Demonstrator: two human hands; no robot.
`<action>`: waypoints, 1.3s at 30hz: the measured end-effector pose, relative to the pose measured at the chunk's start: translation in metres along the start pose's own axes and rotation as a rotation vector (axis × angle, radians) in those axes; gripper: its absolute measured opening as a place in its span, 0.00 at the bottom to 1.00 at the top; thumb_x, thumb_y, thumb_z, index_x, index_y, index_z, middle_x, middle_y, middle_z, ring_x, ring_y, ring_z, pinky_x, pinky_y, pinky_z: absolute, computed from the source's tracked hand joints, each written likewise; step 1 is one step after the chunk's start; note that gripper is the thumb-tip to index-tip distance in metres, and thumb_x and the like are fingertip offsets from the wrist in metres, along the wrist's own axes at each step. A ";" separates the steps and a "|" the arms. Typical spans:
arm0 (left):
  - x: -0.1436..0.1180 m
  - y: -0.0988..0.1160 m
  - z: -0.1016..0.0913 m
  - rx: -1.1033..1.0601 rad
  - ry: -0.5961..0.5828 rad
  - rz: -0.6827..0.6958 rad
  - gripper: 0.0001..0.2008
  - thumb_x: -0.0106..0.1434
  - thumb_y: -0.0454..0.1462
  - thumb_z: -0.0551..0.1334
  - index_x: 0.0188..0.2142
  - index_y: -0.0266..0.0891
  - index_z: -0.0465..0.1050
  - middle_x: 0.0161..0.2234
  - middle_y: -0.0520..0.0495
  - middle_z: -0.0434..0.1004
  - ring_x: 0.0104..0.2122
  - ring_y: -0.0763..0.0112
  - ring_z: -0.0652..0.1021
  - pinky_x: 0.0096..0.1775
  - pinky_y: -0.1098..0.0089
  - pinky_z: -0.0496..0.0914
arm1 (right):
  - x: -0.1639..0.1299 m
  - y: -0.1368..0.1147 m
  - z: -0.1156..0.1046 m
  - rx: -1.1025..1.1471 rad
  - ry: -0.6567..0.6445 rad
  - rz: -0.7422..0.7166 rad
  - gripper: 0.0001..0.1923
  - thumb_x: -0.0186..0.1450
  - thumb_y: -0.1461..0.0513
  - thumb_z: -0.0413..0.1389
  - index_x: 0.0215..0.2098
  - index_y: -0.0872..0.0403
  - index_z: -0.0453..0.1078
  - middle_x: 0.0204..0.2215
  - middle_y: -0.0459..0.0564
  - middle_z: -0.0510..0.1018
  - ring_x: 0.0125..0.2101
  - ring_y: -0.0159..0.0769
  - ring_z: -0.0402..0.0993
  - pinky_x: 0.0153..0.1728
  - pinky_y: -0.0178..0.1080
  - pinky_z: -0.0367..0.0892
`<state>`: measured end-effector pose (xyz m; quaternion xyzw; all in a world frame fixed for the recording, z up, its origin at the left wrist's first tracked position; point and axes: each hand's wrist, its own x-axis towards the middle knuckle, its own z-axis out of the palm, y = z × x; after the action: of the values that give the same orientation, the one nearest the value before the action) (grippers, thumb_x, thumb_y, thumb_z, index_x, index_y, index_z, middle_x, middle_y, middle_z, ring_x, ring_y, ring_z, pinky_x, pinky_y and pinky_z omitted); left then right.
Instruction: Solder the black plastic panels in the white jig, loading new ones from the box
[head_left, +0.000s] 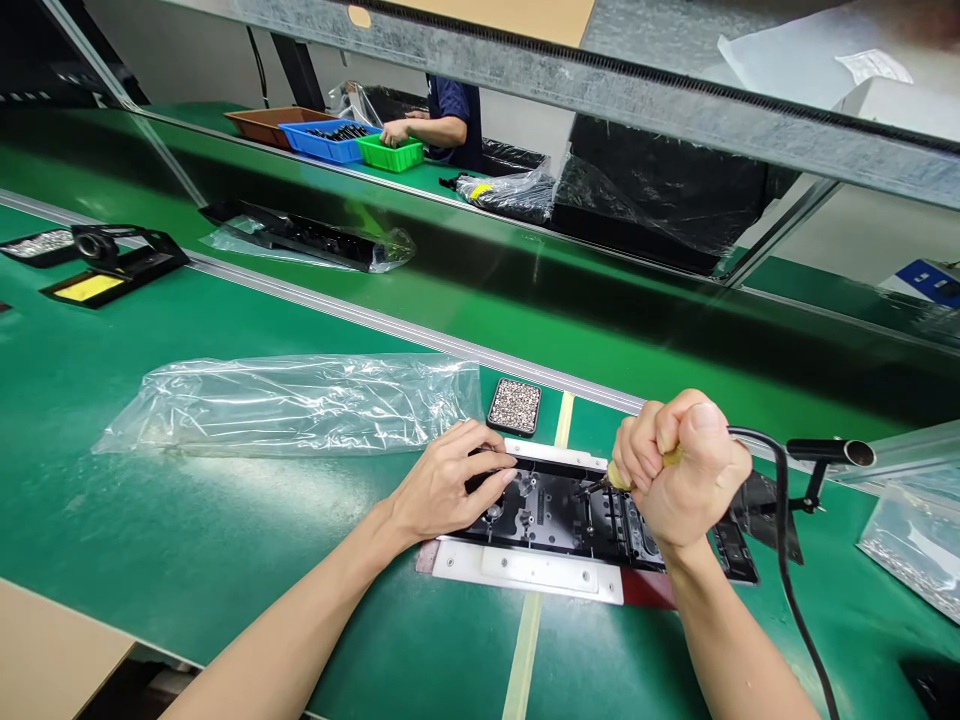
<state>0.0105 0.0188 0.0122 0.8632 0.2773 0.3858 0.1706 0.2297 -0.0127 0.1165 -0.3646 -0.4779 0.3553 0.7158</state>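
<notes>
A long black plastic housing [551, 505] with molded posts and ribs lies between white fixture strips [529, 570] on the bench. My left hand [457, 475] is at its left end, fingers bent over it and the thumb along its inner face; whatever is beneath the fingers is hidden. In a fist, my right hand [682, 470] grips a soldering iron [618, 477] by its yellow handle, with a black cord trailing behind. The iron's tip points down and left into the housing's middle; I cannot tell whether it touches. A small black tray [514, 406] of tiny metal pieces sits just behind the housing.
A clear plastic bag [300, 405] lies left of the housing. At right stands an iron holder [825, 465], near a bag of small parts [911, 550]. Another stand with a yellow sponge [90, 288] is far left. Across the divider, a co-worker's hand [395, 132] reaches into a green bin [391, 153].
</notes>
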 end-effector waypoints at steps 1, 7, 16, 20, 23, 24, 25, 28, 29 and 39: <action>0.000 0.000 0.000 -0.002 0.000 0.000 0.08 0.73 0.35 0.61 0.46 0.40 0.80 0.42 0.43 0.78 0.40 0.64 0.77 0.43 0.59 0.72 | 0.000 0.000 0.000 -0.002 -0.003 -0.003 0.25 0.71 0.52 0.57 0.21 0.52 0.55 0.13 0.38 0.56 0.11 0.24 0.50 0.09 0.29 0.49; 0.000 0.000 0.000 -0.013 0.000 0.001 0.08 0.73 0.35 0.61 0.46 0.40 0.80 0.42 0.43 0.78 0.40 0.64 0.76 0.43 0.59 0.72 | 0.000 0.001 -0.001 -0.003 0.000 0.004 0.25 0.71 0.51 0.57 0.21 0.52 0.55 0.13 0.38 0.56 0.11 0.24 0.50 0.09 0.29 0.49; 0.000 0.000 0.000 -0.008 -0.001 0.000 0.08 0.72 0.35 0.61 0.46 0.40 0.80 0.42 0.43 0.78 0.40 0.63 0.76 0.43 0.59 0.72 | 0.000 0.001 0.001 0.014 0.007 -0.001 0.25 0.71 0.52 0.57 0.21 0.52 0.56 0.13 0.38 0.56 0.11 0.24 0.50 0.10 0.29 0.48; 0.000 0.000 0.000 -0.015 -0.002 0.001 0.08 0.73 0.35 0.61 0.46 0.39 0.80 0.42 0.43 0.78 0.40 0.64 0.76 0.44 0.59 0.71 | -0.001 0.001 0.000 0.021 0.007 0.002 0.25 0.71 0.52 0.57 0.21 0.52 0.56 0.13 0.38 0.56 0.11 0.24 0.50 0.10 0.29 0.48; 0.000 0.000 0.000 -0.020 -0.001 0.001 0.08 0.73 0.35 0.61 0.46 0.39 0.80 0.42 0.43 0.78 0.40 0.64 0.76 0.43 0.59 0.71 | -0.001 0.001 0.000 0.017 0.007 0.003 0.25 0.71 0.52 0.57 0.21 0.52 0.56 0.13 0.38 0.56 0.11 0.24 0.50 0.10 0.29 0.48; 0.000 0.000 0.000 -0.023 -0.001 0.001 0.08 0.73 0.35 0.61 0.46 0.39 0.80 0.42 0.43 0.78 0.40 0.64 0.76 0.43 0.59 0.71 | -0.001 0.001 0.000 0.014 0.008 0.003 0.25 0.71 0.52 0.57 0.21 0.52 0.56 0.13 0.38 0.56 0.11 0.24 0.50 0.10 0.29 0.48; 0.000 -0.001 0.000 -0.026 0.000 0.001 0.08 0.73 0.35 0.61 0.46 0.39 0.80 0.42 0.43 0.78 0.40 0.65 0.76 0.43 0.59 0.71 | -0.001 0.001 0.000 0.011 0.009 0.003 0.25 0.71 0.52 0.57 0.21 0.52 0.56 0.13 0.38 0.56 0.11 0.24 0.50 0.10 0.29 0.48; 0.000 -0.001 0.000 -0.032 0.000 0.000 0.08 0.73 0.34 0.61 0.46 0.39 0.80 0.42 0.43 0.78 0.40 0.64 0.76 0.43 0.59 0.70 | -0.001 0.001 0.000 0.008 0.013 0.003 0.24 0.71 0.53 0.57 0.21 0.52 0.56 0.13 0.38 0.56 0.11 0.24 0.50 0.09 0.29 0.48; 0.000 -0.001 0.000 -0.032 0.000 0.000 0.08 0.72 0.34 0.61 0.46 0.39 0.80 0.42 0.43 0.77 0.40 0.64 0.76 0.44 0.59 0.70 | -0.001 0.000 0.000 0.007 0.013 0.000 0.24 0.71 0.53 0.57 0.21 0.52 0.56 0.13 0.38 0.56 0.11 0.24 0.50 0.10 0.29 0.48; 0.000 0.000 0.000 -0.024 -0.006 -0.005 0.08 0.72 0.34 0.62 0.46 0.38 0.80 0.42 0.44 0.77 0.40 0.65 0.76 0.44 0.59 0.70 | -0.001 0.002 0.000 0.017 0.009 -0.005 0.25 0.71 0.53 0.57 0.21 0.52 0.56 0.13 0.38 0.56 0.11 0.24 0.50 0.09 0.29 0.48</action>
<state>0.0108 0.0187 0.0123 0.8617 0.2743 0.3859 0.1826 0.2292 -0.0124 0.1149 -0.3589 -0.4727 0.3558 0.7219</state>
